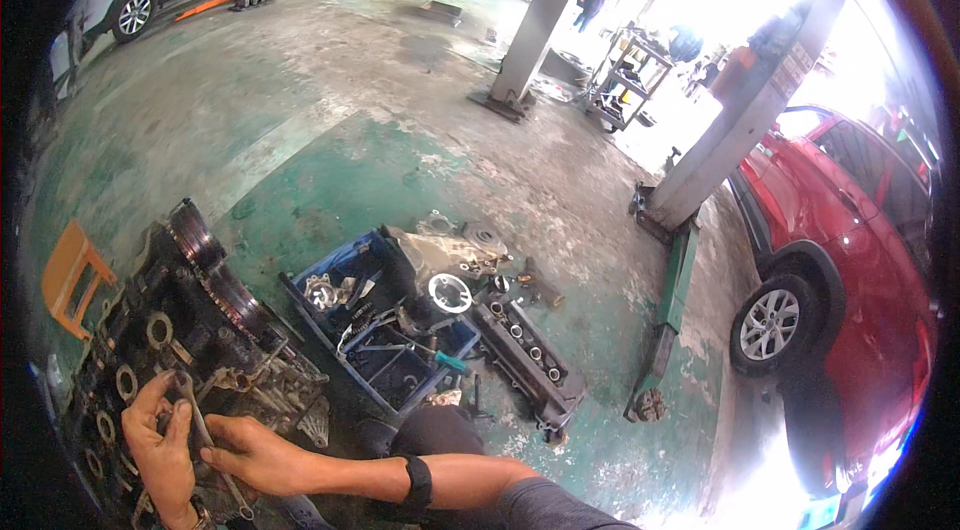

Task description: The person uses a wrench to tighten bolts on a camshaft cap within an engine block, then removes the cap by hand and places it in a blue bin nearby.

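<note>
A long metal combination wrench (pixel 201 424) slants between my hands at the lower left. My left hand (pixel 158 445) is closed at its upper end, thumb and fingers pinched together there. Around the shaft, my right hand (pixel 250 455) is closed, some of its fingers hidden behind the wrench. Its lower ring end (pixel 246 512) points down towards the picture's lower edge. Both hands are over a dark, greasy engine block (pixel 225 350) with metal rings and bolts along its side. What lies directly under my hands is partly hidden.
Right of the engine, a blue crate (pixel 330 330) holds loose parts and a teal-handled screwdriver (pixel 450 362). A valve cover (pixel 525 355) and metal housing (pixel 440 255) lie on the floor. An orange plastic piece (pixel 72 280) stands left. Lift posts (pixel 720 155) and a red car (pixel 850 260) are right.
</note>
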Available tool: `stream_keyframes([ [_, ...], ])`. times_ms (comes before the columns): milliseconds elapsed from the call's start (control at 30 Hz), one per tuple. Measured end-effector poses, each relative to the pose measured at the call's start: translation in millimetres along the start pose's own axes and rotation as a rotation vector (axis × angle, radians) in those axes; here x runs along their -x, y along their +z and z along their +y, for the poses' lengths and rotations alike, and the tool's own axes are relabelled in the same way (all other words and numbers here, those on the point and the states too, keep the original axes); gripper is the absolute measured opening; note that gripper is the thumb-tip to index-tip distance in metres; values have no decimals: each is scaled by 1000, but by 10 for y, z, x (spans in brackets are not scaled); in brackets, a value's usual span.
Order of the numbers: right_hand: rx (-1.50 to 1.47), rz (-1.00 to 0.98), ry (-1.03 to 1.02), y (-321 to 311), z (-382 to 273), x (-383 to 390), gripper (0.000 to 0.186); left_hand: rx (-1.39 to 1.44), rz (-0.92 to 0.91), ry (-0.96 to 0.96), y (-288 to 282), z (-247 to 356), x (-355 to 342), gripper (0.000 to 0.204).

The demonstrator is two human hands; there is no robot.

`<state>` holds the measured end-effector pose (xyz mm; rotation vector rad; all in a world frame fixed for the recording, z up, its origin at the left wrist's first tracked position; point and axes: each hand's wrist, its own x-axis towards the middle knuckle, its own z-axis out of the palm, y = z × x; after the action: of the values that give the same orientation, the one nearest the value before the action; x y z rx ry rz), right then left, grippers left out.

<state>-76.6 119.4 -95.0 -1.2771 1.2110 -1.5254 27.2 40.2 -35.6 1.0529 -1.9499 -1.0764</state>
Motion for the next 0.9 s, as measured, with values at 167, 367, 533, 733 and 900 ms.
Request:
stream_keyframes([
  [167,-79,-50,128,-10,-56,27,21,-66,23,23,20,9,-8,32],
  [367,-95,6,49,29,-90,9,20,-58,-20,-3,-6,62,1,30],
  [533,-88,-26,76,1,-127,2,20,-51,-15,10,-1,46,1,30],
  [733,-59,-45,128,42,-83,2,20,-112,-80,-93,-34,45,-4,34],
  [900,31,2,35,94,24,-4,21,-74,56,71,19,-3,10,30],
])
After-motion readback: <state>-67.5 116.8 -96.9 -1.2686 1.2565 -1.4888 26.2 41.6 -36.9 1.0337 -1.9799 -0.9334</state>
